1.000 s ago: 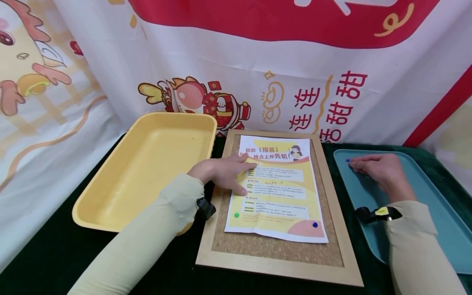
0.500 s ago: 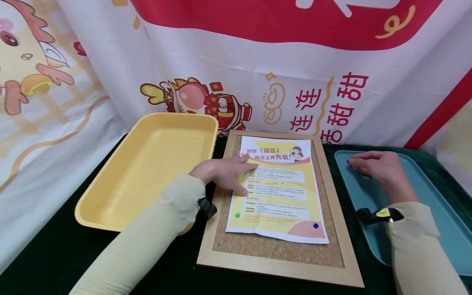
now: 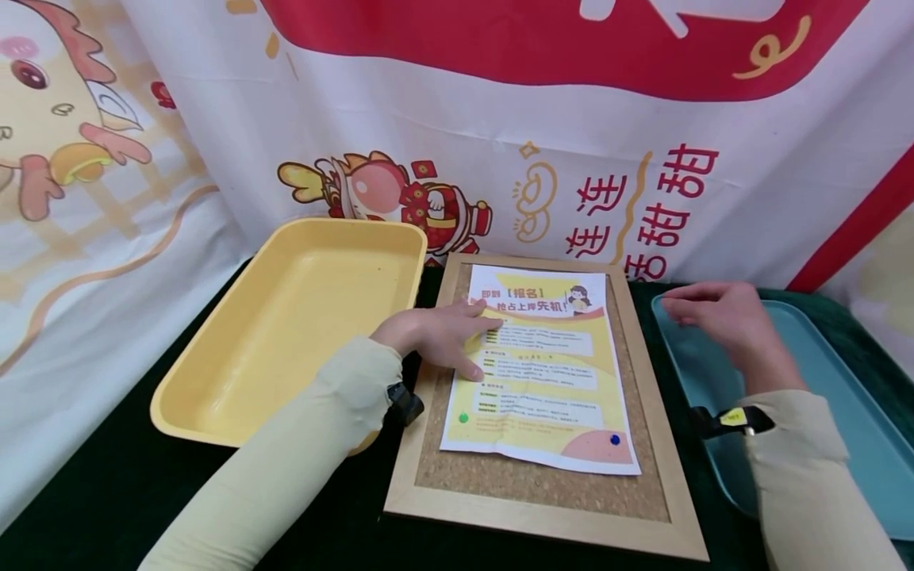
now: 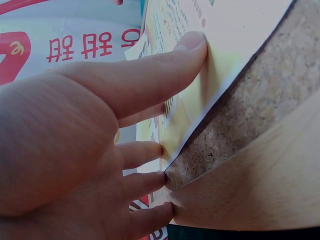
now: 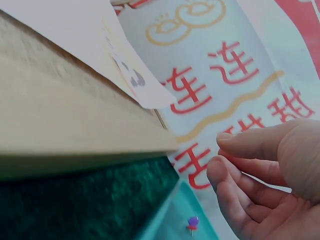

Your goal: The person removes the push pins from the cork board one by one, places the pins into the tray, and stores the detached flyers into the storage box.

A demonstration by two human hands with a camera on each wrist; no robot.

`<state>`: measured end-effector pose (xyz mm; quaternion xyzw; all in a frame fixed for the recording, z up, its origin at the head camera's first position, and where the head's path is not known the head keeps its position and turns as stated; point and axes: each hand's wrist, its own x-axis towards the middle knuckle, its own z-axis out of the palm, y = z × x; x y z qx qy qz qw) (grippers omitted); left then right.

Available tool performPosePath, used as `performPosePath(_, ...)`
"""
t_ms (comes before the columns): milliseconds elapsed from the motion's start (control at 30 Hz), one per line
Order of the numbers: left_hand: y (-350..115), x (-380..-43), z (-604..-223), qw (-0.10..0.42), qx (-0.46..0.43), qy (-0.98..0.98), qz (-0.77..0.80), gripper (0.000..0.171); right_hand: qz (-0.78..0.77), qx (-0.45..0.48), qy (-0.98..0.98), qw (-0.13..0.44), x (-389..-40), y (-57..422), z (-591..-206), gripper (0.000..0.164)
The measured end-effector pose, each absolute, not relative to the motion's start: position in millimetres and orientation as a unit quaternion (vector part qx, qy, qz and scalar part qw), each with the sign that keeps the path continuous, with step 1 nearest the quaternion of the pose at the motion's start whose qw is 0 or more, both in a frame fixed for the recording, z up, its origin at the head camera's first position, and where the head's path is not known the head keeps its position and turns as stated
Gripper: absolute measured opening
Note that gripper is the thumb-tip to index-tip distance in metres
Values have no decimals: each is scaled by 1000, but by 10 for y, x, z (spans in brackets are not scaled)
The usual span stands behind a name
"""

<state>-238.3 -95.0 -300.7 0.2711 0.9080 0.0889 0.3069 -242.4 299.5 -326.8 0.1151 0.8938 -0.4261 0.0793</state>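
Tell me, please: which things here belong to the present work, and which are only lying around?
Likely part of the work:
printed sheet, touched by the left hand
corkboard beneath it
green pin and blue pin, on the sheet
teal tray, below the right hand
another pin, in that tray

Probably just lying about:
yellow tray, beside the corkboard
printed cloth, behind

The left hand's fingers [image 3: 489, 324] rest on the paper [image 3: 539, 369].
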Motion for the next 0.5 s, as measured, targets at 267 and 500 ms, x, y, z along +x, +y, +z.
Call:
performPosePath(267,-939,-2371,-3000,308,266,909,89,90,-413,78,901,102,-2412,2686,-3192,56)
performPosePath(500,-937,-2379,-3013,306,268,909,89,90,-406,49,908,93,-2378,2478,-3111,48)
